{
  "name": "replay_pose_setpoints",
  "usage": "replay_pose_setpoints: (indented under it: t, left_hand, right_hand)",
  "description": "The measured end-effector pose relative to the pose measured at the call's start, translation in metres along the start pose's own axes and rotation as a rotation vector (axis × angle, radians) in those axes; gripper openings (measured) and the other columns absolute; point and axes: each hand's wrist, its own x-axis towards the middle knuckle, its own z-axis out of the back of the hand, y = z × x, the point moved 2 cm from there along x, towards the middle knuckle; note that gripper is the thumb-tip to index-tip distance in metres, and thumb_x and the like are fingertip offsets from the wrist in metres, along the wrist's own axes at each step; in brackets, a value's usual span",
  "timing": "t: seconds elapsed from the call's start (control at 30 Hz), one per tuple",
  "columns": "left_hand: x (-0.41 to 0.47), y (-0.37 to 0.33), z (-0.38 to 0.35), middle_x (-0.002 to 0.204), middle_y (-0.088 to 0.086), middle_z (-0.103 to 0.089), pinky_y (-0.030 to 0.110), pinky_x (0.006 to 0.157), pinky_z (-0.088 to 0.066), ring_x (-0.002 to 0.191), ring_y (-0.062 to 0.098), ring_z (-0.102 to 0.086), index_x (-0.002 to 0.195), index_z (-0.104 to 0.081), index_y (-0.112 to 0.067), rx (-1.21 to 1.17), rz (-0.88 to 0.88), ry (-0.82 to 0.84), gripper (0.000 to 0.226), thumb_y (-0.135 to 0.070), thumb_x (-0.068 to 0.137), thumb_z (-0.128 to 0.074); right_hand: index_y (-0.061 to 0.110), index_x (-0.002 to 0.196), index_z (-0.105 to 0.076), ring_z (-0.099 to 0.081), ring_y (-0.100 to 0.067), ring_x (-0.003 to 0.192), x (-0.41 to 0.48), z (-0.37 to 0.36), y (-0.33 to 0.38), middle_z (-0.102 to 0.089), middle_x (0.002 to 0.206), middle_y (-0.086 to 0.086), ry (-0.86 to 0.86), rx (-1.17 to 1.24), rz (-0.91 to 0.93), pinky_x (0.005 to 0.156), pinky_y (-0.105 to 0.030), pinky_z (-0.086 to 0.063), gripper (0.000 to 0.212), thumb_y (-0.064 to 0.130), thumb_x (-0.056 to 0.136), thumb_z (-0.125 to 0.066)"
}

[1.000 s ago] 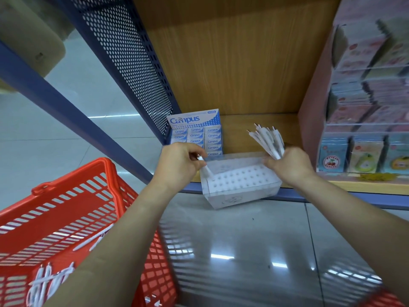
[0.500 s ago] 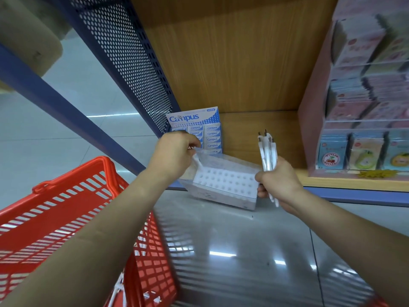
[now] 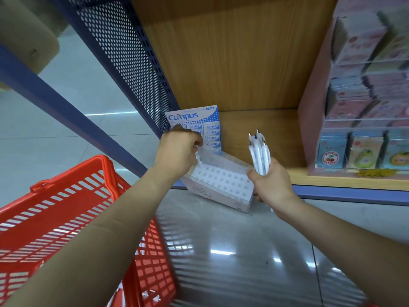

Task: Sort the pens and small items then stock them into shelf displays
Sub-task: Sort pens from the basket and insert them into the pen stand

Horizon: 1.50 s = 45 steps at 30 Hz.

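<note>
White plastic at the middle of the view: a clear-walled pen holder (image 3: 221,181) with a white insert full of round holes, tilted, lying across the front lip of the wooden shelf (image 3: 254,129) and jutting out over the glossy grey floor (image 3: 243,251).

Grips a bundle of white pens (image 3: 260,156) in the right hand (image 3: 273,185), fingers curled round the barrels, tips pointing up, lower ends poking out below the fist. Brings that hand's thumb to the holder's right end, touching or just beside it; cannot tell which.

Pinches a single white pen (image 3: 197,156) in the left hand (image 3: 177,151) at the holder's left rear corner, lower end down near the closest holes.

Behind the left hand, against the blue perforated side panel (image 3: 124,52): a blue-and-white Campus box (image 3: 194,120), upright on the shelf. Far right on the same shelf: a pink display stand (image 3: 309,107) with rows of small carded items.

Lower left, under the left forearm: a red basket (image 3: 66,207). Upper left corner: part of a brown cardboard box (image 3: 26,36).
</note>
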Motion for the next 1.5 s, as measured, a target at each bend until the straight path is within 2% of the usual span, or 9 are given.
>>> replay_pose_setpoints:
  t: [0.27, 0.37, 0.47, 0.6, 0.8, 0.93, 1.13, 1.37, 1.5]
  left_hand:
    - [-0.002, 0.007, 0.001, 0.109, 0.004, -0.067, 0.026, 0.080, -0.045, 0.100, 0.023, -0.059, 0.101, -0.072, -0.016, -0.143, 0.095, 0.030, 0.025, -0.006, 0.078, -0.070]
    - [-0.001, 0.007, 0.007, 0.099, -0.005, -0.065, 0.017, 0.072, -0.038, 0.082, 0.014, -0.059, 0.099, -0.073, -0.018, -0.227, 0.144, -0.022, 0.022, -0.010, 0.079, -0.071]
    - [-0.001, -0.003, 0.017, 0.081, -0.012, -0.065, 0.017, 0.069, -0.044, 0.062, 0.000, -0.055, 0.095, -0.074, -0.017, -0.587, 0.282, 0.006, 0.012, -0.019, 0.085, -0.068]
    - [-0.007, -0.023, 0.024, 0.069, 0.007, -0.066, 0.021, 0.055, -0.052, 0.053, 0.009, -0.057, 0.092, -0.071, -0.004, -1.029, 0.382, 0.214, 0.016, -0.018, 0.090, -0.063]
    - [-0.009, -0.013, 0.037, 0.064, 0.008, -0.069, 0.021, 0.058, -0.056, 0.056, 0.013, -0.064, 0.084, -0.070, -0.003, -1.163, 0.494, 0.145, 0.002, -0.004, 0.082, -0.069]
    - [-0.011, 0.002, 0.055, 0.068, 0.010, -0.071, 0.020, 0.061, -0.056, 0.062, 0.015, -0.069, 0.082, -0.072, -0.006, -1.008, 0.465, 0.118, 0.006, -0.001, 0.079, -0.072]
    - [-0.010, 0.020, 0.080, 0.069, -0.001, -0.071, 0.009, 0.061, -0.050, 0.062, 0.008, -0.068, 0.083, -0.075, -0.015, -0.422, 0.295, 0.154, 0.008, -0.011, 0.077, -0.076]
    - [-0.016, 0.018, 0.050, 0.095, 0.001, -0.073, 0.028, 0.081, -0.048, 0.092, 0.019, -0.064, 0.096, -0.075, -0.015, -0.088, 0.175, 0.199, 0.014, -0.017, 0.085, -0.068]
    - [-0.016, 0.018, 0.041, 0.103, 0.005, -0.072, 0.033, 0.083, -0.048, 0.097, 0.026, -0.062, 0.101, -0.073, -0.013, -0.027, 0.134, 0.160, 0.017, -0.017, 0.088, -0.063]
  right_hand:
    - [0.010, 0.086, -0.062, -0.058, -0.023, 0.062, 0.002, 0.007, 0.020, -0.061, 0.069, -0.006, -0.015, -0.016, 0.158, 0.054, -0.029, -0.042, 0.015, 0.024, 0.090, -0.060]
    - [0.012, 0.080, -0.065, -0.055, -0.009, 0.047, 0.000, 0.010, 0.026, -0.065, 0.065, -0.002, 0.144, 0.125, 0.134, 0.045, -0.022, -0.039, 0.013, 0.020, 0.090, -0.064]
    - [0.009, 0.081, -0.068, -0.049, -0.002, 0.040, -0.002, 0.012, 0.032, -0.065, 0.054, 0.009, 0.279, 0.114, 0.161, 0.041, -0.016, -0.035, 0.011, 0.018, 0.088, -0.069]
    - [0.014, 0.085, -0.070, -0.052, -0.005, 0.049, -0.004, 0.013, 0.038, -0.070, 0.065, 0.003, 0.314, 0.218, 0.160, 0.046, -0.020, -0.040, 0.009, 0.018, 0.081, -0.077]
    - [0.012, 0.093, -0.067, -0.051, -0.011, 0.053, 0.002, 0.019, 0.040, -0.070, 0.075, -0.006, 0.346, 0.371, 0.044, 0.046, -0.021, -0.039, 0.011, 0.023, 0.090, -0.067]
    - [0.008, 0.087, -0.069, -0.045, -0.011, 0.050, 0.010, 0.022, 0.031, -0.061, 0.066, -0.005, 0.233, 0.237, 0.069, 0.048, -0.024, -0.036, 0.009, 0.016, 0.089, -0.068]
    - [0.014, 0.092, -0.067, -0.053, -0.017, 0.066, 0.023, 0.023, 0.006, -0.063, 0.075, -0.003, 0.081, -0.093, 0.122, 0.060, -0.030, -0.040, 0.011, 0.023, 0.086, -0.069]
    - [0.016, 0.086, -0.067, -0.059, -0.021, 0.072, 0.021, 0.018, 0.000, -0.067, 0.078, -0.005, 0.096, -0.065, 0.118, 0.067, -0.032, -0.046, 0.007, 0.023, 0.087, -0.069]
    - [0.018, 0.081, -0.066, -0.054, -0.015, 0.059, 0.020, 0.016, -0.001, -0.063, 0.066, 0.001, 0.114, -0.057, 0.118, 0.055, -0.028, -0.041, 0.006, 0.019, 0.087, -0.067]
